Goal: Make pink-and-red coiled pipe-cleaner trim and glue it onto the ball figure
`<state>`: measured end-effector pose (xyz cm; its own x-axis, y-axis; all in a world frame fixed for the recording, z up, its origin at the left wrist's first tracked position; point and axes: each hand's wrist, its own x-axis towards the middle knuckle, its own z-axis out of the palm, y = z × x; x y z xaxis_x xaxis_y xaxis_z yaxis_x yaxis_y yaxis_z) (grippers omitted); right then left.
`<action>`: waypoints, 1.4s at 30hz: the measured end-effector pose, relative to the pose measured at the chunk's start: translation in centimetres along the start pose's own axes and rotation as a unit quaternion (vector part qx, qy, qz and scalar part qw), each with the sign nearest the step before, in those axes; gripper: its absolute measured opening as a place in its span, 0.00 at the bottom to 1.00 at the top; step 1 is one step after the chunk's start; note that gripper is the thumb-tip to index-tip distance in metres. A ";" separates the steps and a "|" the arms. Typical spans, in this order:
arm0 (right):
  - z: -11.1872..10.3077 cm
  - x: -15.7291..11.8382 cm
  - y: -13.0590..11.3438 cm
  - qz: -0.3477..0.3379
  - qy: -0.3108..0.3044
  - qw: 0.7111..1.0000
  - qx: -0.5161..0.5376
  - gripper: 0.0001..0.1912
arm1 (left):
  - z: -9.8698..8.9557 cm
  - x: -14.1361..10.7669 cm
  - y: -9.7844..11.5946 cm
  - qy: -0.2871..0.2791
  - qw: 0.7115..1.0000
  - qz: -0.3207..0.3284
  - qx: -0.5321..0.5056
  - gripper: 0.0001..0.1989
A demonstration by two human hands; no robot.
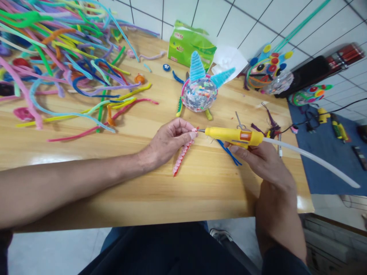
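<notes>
My left hand [176, 138] pinches the upper end of a pink-and-red braided strip [181, 158], whose lower part hangs down toward me over the table. In my right hand [258, 158] is a yellow hot glue gun [233, 134], with a long white glue stick [312, 155] sticking out of its back. The metal nozzle points left and meets, or nearly meets, the strip's end at my left fingertips. Just beyond stands a clear ball [200, 93] filled with colourful bits, bearing two light-blue pipe-cleaner cones. Blue pipe cleaners [229, 152] lie beneath the glue gun.
A large heap of pipe cleaners [63, 68] spreads over the table's left side. Behind the ball are a green tissue pack [190, 46] and pliers with green-yellow handles [179, 107]. Small scissors [240, 123], decorated balls [266, 72] and a black cable [323, 110] are at right.
</notes>
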<state>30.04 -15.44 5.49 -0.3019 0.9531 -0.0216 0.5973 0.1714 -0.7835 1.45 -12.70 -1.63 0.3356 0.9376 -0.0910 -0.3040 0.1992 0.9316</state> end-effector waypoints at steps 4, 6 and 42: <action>0.0 0.0 0.0 0.000 0.000 1.000 -0.004 0.17 | 0.0 0.0 0.0 -0.005 1.000 0.002 0.001 0.18; 0.0 0.0 -0.1 -0.004 0.001 1.000 -0.010 0.17 | 0.0 0.0 0.0 -0.007 1.000 0.004 0.000 0.17; -0.2 0.4 -1.0 -0.011 -0.009 0.999 -0.031 0.21 | 0.1 -0.1 0.6 0.016 0.999 -0.025 0.011 0.16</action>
<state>29.42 -15.17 6.40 -0.3281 0.9445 -0.0172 0.6346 0.2069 -0.7446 1.35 -12.69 -1.06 0.3209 0.9352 -0.1496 -0.2668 0.2408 0.9332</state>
